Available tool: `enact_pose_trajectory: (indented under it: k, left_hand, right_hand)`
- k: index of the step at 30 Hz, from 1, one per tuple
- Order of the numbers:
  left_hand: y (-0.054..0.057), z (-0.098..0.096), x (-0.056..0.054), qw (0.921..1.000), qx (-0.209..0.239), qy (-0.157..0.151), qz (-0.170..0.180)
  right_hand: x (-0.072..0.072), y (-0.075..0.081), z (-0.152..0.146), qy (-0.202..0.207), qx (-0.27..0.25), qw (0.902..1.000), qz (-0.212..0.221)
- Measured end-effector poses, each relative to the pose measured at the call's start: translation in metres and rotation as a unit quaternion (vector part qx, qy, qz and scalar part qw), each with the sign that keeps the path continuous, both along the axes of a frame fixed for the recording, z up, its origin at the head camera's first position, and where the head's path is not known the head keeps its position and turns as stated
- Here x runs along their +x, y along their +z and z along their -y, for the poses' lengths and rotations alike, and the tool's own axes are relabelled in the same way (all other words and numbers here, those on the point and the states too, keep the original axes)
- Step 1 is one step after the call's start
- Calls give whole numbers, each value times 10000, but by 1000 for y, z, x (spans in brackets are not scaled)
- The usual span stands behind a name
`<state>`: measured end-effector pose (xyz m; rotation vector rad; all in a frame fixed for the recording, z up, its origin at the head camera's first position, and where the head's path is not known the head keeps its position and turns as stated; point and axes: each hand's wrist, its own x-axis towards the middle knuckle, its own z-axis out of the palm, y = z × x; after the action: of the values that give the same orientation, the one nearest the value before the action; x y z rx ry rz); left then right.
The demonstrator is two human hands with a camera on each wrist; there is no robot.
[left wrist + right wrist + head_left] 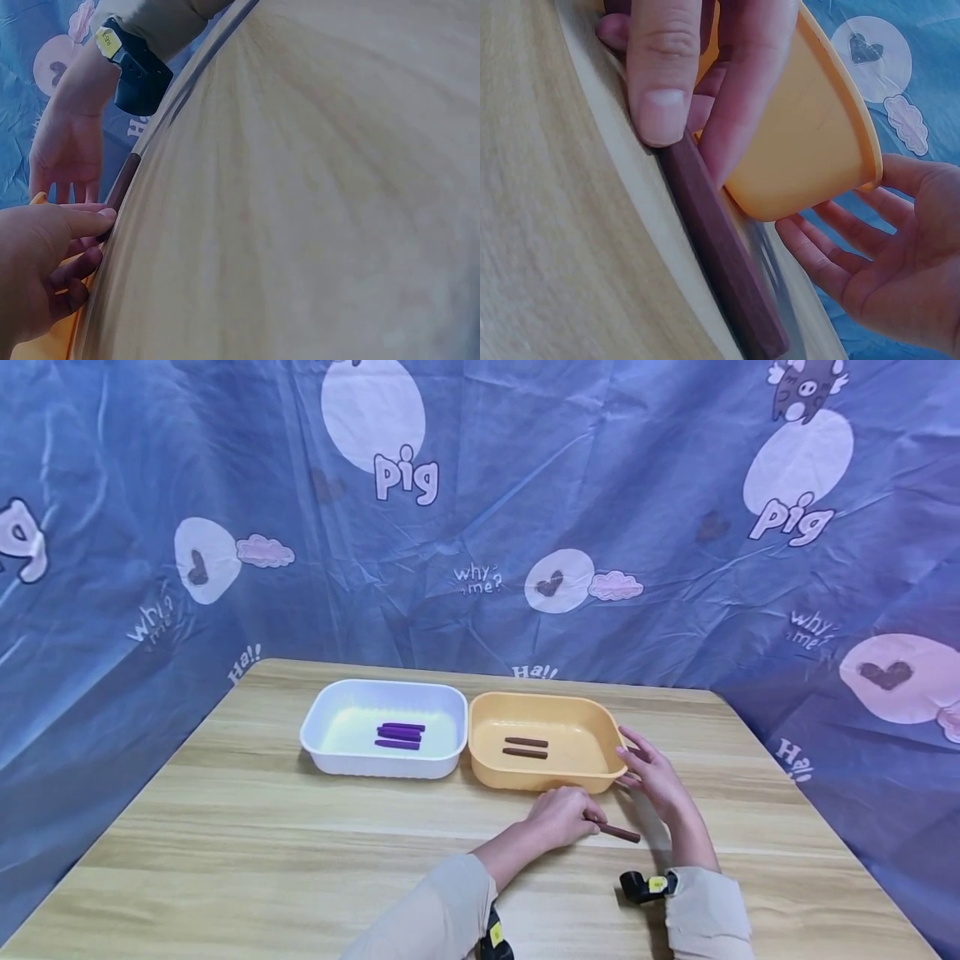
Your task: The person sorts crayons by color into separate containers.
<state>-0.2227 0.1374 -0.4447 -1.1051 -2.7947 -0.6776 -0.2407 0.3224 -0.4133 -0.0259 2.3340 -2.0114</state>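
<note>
My left hand (558, 818) pinches one end of a brown crayon (621, 833) low above the table, in front of the orange tray (517, 777). The crayon's free end points right; the right wrist view shows its faceted sides (720, 247) close up. My right hand (660, 781) touches the tray's right end, its fingers fairly straight and spread along the outside of the wall. Two more brown crayons (525, 753) lie side by side on the tray floor. Part of the held crayon is hidden by my left fingers.
A white tray (382, 766) stands directly left of the orange one, with several purple crayons (397, 745) inside. Both rest on a wood-grain table (247, 860). A blue printed cloth (480, 518) hangs behind and at both sides. Black cameras (637, 887) sit on both wrists.
</note>
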Motion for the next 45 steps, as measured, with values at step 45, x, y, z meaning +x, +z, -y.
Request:
enact_pose_trajectory:
  k: [45]
  left_hand:
    - [63, 41, -6, 9939, 951, 131, 543]
  right_hand:
    - [0, 2, 0, 19, 61, 10000, 74]
